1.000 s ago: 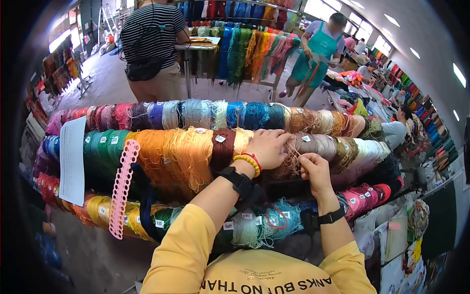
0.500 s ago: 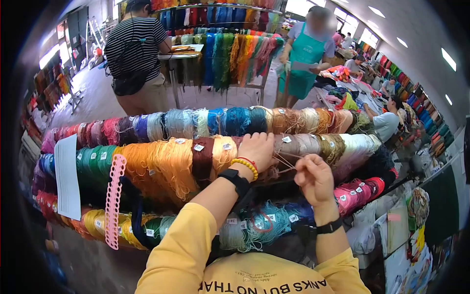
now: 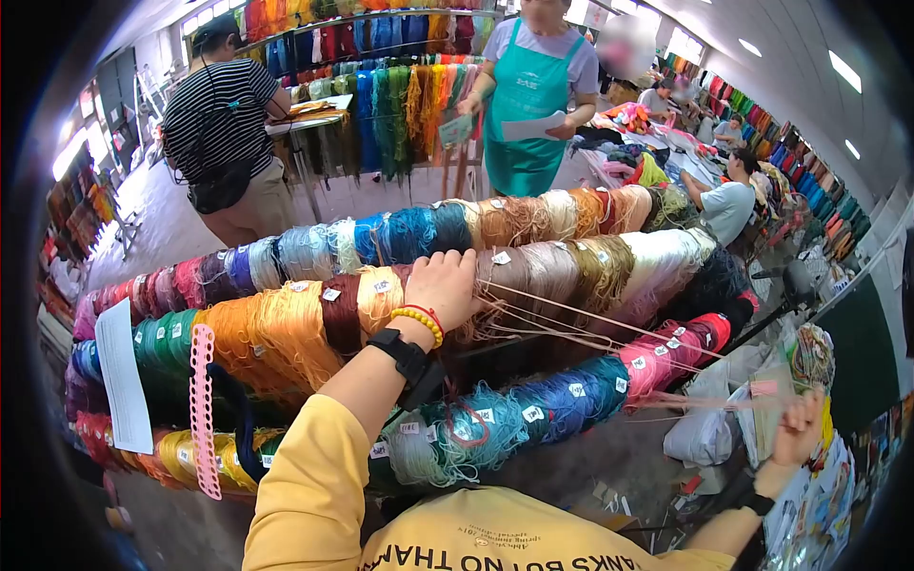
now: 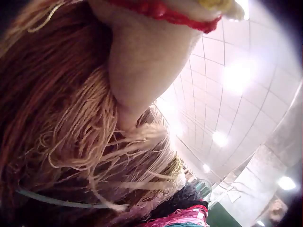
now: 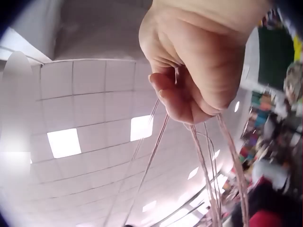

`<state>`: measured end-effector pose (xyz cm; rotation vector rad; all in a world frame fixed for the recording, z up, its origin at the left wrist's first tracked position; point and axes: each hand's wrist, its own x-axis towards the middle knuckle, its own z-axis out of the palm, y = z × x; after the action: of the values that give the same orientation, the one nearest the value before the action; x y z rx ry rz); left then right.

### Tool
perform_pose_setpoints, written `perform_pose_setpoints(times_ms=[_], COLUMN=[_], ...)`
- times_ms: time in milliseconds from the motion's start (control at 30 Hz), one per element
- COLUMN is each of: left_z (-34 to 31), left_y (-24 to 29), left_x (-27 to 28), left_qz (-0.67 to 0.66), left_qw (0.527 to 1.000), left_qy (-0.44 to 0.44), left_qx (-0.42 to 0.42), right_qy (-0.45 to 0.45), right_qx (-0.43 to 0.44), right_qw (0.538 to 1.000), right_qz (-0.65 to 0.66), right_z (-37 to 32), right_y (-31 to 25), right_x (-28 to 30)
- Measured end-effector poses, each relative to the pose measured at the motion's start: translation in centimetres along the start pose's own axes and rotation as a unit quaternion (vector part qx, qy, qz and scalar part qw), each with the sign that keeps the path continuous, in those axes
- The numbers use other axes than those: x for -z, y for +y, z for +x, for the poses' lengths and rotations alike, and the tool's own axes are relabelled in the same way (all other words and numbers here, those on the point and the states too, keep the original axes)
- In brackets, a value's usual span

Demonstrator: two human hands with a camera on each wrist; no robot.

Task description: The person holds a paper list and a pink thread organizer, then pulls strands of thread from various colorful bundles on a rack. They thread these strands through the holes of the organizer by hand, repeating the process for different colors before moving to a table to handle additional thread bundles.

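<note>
My left hand [image 3: 443,293] lies over the top of the middle yarn rail and grips a mauve-beige yarn skein [image 4: 85,123], its fingertips hidden behind the rail. In the left wrist view the thumb presses into the loose strands. Far out to the right, my right hand [image 3: 798,430] holds pinkish yarn strands [image 5: 199,146] in its curled fingers. Those strands run taut from beside the left hand, across the front rail, to the right hand. Small white labels dot the skeins, among them a dark brown skein [image 3: 354,309] left of the hand.
Behind is a back rail of skeins [image 3: 381,238]; the front rail [image 3: 571,390] curves below my arms. A pink perforated strip [image 3: 203,409] and a white sheet [image 3: 124,376] hang at left. White bags [image 3: 705,423] sit at right. A person in a green apron [image 3: 528,105] stands beyond.
My right hand has swung far right, drawing the strands out long and taut from near the left hand. The left hand remains on the rail. The camera view has turned rightward.
</note>
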<state>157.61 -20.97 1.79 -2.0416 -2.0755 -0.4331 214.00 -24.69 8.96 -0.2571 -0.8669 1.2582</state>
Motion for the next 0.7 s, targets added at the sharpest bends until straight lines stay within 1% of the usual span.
perform_pose_setpoints(times_ms=[67, 100, 133, 200, 267, 333, 367, 400, 433, 467, 500, 533, 567, 600, 633, 667, 700], left_z=[0.0, 0.0, 0.0, 0.0, 0.0, -0.1, -0.2, -0.3, -0.7, -1.3, -1.8, -2.4, -3.4, -4.6, -6.0, -7.4, -8.9], left_y=[0.1, 0.1, 0.1, 0.1, 0.2, 0.0, -0.2, -0.5, -0.5, -0.5, -0.6, -1.0, -1.1, -1.2, -1.2, -1.2, -1.4], left_x=[0.1, 0.0, -0.1, 0.0, 0.3, 0.2, 0.0, -0.2, 0.0, 0.6, 1.3, 1.9, 3.1, 4.2, 5.3, 6.7, 7.9], left_qz=[0.003, 0.005, 0.006, 0.007, 0.003, -0.011, -0.017, -0.039, -0.029, -0.018, -0.004, -0.022, -0.022, -0.036, -0.051, -0.089, -0.129], left_qw=[1.000, 1.000, 1.000, 1.000, 1.000, 1.000, 1.000, 0.999, 0.999, 1.000, 0.999, 0.999, 0.998, 0.996, 0.993, 0.986, 0.977], left_qy=[-0.001, 0.000, 0.000, -0.007, -0.021, -0.003, 0.005, -0.002, 0.006, 0.015, 0.024, -0.001, 0.009, 0.015, 0.021, -0.011, -0.043], left_qx=[0.002, 0.000, -0.001, 0.000, 0.008, -0.003, -0.009, -0.013, -0.017, -0.020, -0.023, -0.033, -0.059, -0.085, -0.109, -0.139, -0.164], right_qy=[0.084, 0.135, 0.192, 0.294, 0.393, 0.475, 0.511, 0.461, 0.351, 0.099, 0.010, -0.090, -0.189, -0.335, -0.384, -0.433, -0.555], right_qx=[0.016, 0.043, 0.075, 0.109, 0.051, -0.009, -0.039, -0.110, -0.286, -0.288, -0.343, -0.381, -0.402, -0.411, -0.422, -0.423, -0.377], right_qw=[0.996, 0.988, 0.968, 0.891, 0.803, 0.688, 0.620, 0.652, 0.591, 0.488, 0.421, 0.352, 0.294, 0.299, 0.286, 0.271, 0.275], right_qz=[-0.006, -0.055, -0.141, -0.329, -0.444, -0.548, -0.594, -0.591, -0.668, -0.818, -0.840, -0.850, -0.847, -0.793, -0.770, -0.749, -0.689], right_z=[-0.9, -1.9, -4.0, -8.3, -10.9, -11.7, -11.7, -11.2, -10.3, -10.6, -10.6, -10.6, -10.4, -10.3, -11.2, -12.2, -13.5], right_y=[-7.8, -11.3, -14.5, -19.5, -18.8, -18.2, -18.2, -8.4, -4.3, 0.1, 5.5, 11.0, 16.4, 19.7, 23.1, 25.4, 27.8], right_x=[6.8, 11.3, 17.0, 27.4, 30.2, 31.5, 31.7, 19.4, 20.9, 25.2, 21.9, 17.8, 11.8, 5.0, 0.8, -4.4, -6.8])
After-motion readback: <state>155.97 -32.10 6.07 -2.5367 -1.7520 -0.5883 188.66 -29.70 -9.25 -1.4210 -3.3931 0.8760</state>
